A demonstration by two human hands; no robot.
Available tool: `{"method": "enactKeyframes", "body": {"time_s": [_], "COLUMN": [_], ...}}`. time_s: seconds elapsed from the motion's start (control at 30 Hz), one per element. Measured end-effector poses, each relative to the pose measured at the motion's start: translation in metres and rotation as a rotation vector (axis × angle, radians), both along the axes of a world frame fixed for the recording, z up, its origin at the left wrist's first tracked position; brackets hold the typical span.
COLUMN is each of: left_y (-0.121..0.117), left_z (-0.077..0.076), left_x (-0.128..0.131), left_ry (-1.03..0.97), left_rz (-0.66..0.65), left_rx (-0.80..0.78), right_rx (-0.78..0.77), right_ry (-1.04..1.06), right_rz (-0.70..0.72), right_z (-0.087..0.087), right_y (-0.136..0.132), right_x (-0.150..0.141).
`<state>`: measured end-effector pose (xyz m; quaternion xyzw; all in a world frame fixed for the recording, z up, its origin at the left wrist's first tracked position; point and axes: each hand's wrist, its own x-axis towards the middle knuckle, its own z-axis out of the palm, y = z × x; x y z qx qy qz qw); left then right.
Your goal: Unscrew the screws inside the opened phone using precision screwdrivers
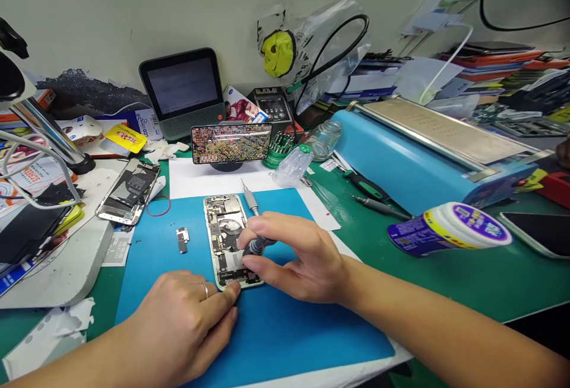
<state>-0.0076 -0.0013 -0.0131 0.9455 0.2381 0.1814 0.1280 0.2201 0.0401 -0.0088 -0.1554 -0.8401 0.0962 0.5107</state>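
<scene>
An opened phone [225, 228] with its insides showing lies on a blue mat [285, 328]. My right hand [294, 254] is closed around a dark-handled screwdriver [256, 244], which sits over the lower part of the phone. My left hand [187, 320], with a ring on one finger, is curled and presses its fingertips against the phone's near end. A small loose part [182, 238] rests on the mat left of the phone. A second screwdriver [250, 198] lies just beyond the phone.
Another opened phone [129, 189] lies at the left. A phone with a lit screen [231, 143] stands behind the mat, before a small monitor [184, 91]. A blue machine [418, 150] and a lying canister [449, 229] sit at the right, a microscope arm [40, 127] at the left.
</scene>
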Motion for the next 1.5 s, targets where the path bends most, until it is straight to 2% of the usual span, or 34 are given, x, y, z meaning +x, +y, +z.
{"method": "enactKeyframes", "body": {"time_s": [0.6, 0.9, 1.17, 1.5], "left_y": [-0.0006, -0.0012, -0.0011, -0.0005], "left_z": [-0.0002, -0.0018, -0.0013, 0.0000], "left_x": [-0.0004, -0.0021, -0.0012, -0.0005], "left_ry": [0.018, 0.039, 0.018, 0.000], "left_rz": [-0.009, -0.006, -0.008, 0.012], "left_rx": [-0.031, -0.033, -0.048, -0.074], "right_rx": [0.033, 0.026, 0.052, 0.079], "right_ry": [-0.043, 0.000, -0.055, -0.069], "right_rz": [-0.022, -0.036, -0.032, -0.058], "right_z": [0.0052, -0.0009, 0.0064, 0.0056], "right_y": [-0.0009, -0.0007, -0.0007, -0.0001], "right_x": [-0.0011, -0.0003, 0.0002, -0.0007]}}
